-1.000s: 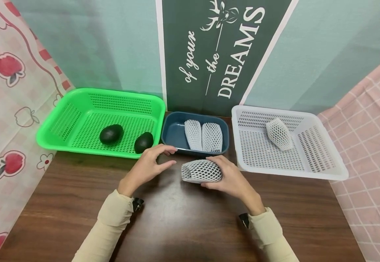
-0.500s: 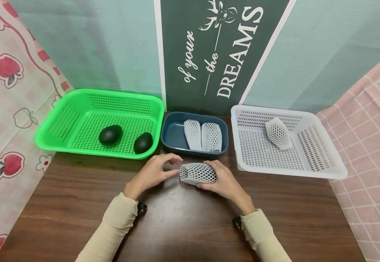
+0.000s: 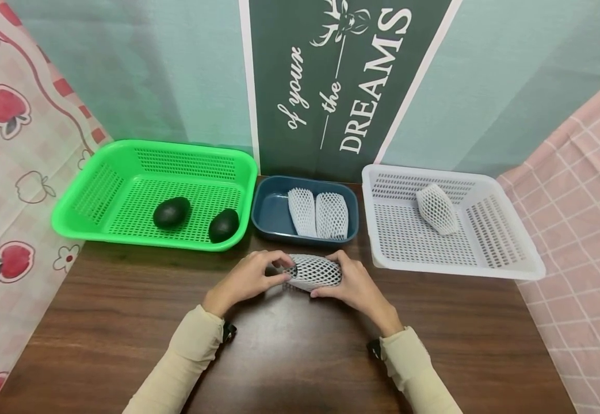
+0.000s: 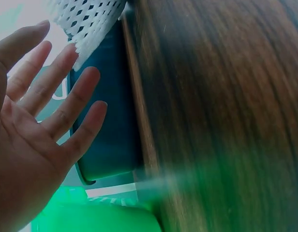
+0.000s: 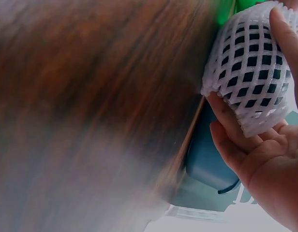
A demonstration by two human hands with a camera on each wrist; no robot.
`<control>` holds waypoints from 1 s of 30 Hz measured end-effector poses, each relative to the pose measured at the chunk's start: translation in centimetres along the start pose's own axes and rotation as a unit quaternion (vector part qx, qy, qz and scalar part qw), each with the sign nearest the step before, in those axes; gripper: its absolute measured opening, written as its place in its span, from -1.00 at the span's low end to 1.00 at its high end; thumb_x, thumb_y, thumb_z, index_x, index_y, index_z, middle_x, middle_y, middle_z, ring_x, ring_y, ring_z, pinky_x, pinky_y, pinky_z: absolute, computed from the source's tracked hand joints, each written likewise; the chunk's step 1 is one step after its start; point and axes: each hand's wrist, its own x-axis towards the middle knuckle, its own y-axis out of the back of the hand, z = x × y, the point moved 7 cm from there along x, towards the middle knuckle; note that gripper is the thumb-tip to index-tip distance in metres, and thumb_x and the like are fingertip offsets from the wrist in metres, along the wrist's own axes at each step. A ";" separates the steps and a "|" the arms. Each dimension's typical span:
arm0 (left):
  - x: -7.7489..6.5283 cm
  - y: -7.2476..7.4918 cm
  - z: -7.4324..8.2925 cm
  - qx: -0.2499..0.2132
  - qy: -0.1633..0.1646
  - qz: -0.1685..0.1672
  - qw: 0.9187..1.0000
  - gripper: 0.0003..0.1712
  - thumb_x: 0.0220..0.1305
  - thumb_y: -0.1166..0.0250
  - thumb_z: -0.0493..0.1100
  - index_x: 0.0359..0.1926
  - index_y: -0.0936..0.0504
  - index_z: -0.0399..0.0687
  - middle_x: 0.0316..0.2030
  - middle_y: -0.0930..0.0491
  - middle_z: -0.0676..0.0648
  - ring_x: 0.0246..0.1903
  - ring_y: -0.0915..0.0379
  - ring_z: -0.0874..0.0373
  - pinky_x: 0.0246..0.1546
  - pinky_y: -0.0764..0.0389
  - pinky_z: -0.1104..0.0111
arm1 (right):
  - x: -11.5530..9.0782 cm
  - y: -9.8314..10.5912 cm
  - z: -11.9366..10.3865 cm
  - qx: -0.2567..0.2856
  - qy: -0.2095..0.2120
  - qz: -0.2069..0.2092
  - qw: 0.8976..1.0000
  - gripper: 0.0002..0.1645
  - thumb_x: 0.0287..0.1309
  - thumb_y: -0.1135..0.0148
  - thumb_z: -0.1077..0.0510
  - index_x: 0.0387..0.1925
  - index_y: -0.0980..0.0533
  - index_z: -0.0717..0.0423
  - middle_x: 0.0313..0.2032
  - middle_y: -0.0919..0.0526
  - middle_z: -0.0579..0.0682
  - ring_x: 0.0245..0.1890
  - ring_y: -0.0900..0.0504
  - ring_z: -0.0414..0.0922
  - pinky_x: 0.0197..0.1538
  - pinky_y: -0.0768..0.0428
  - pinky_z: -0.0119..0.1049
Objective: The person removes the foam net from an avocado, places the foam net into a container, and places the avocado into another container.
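Note:
A white foam net sleeve (image 3: 315,272) lies crosswise between both hands, just above the table's middle. Dark patches show through its mesh; whether an avocado fills it I cannot tell. My right hand (image 3: 351,284) grips its right end, thumb on the near side and fingers on the far side. At the sleeve's other end, my left hand (image 3: 253,275) touches the rim with thumb and fingertips. In the left wrist view those fingers (image 4: 71,104) are spread and fairly straight. Two dark avocados, one (image 3: 172,213) left of the other (image 3: 224,225), rest in the green basket (image 3: 149,237).
Behind the hands stands a dark blue tray (image 3: 268,221) with two flat foam net sleeves (image 3: 332,215) in it. The white basket (image 3: 450,269) at right contains a net-covered piece (image 3: 437,210). Brown wood table (image 3: 300,356) extends in front.
My left hand has moved right until its fingertips meet the sleeve's left end. My right hand, holding the sleeve, has shifted slightly left and closer to me.

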 end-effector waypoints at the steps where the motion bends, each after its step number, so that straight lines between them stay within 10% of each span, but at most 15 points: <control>1: 0.0 0.0 0.1 0.001 -0.001 0.001 1.000 -0.72 0.26 -0.39 -0.13 -0.01 -0.66 -0.01 -0.08 -0.73 -0.01 -0.10 -0.68 0.08 0.01 -0.65 0.20 | 0.0 0.0 -0.1 0.002 0.002 -0.001 1.000 -0.08 -0.30 -0.65 -0.24 0.06 -0.44 0.08 -0.07 -0.70 0.04 -0.17 -0.65 -0.21 -0.05 -0.62 -0.26; 30: 0.6 -1.5 0.9 0.016 -0.013 -0.030 0.999 -0.24 0.16 -0.47 -0.05 0.36 -0.39 0.00 0.22 -0.59 -0.02 0.29 -0.44 0.05 0.34 -0.38 0.06 | -0.3 0.8 -0.4 -0.012 0.066 -0.043 0.997 -0.10 -0.36 -0.71 0.01 0.10 -0.54 0.19 0.00 -0.72 0.05 -0.11 -0.67 -0.15 0.00 -0.64 -0.18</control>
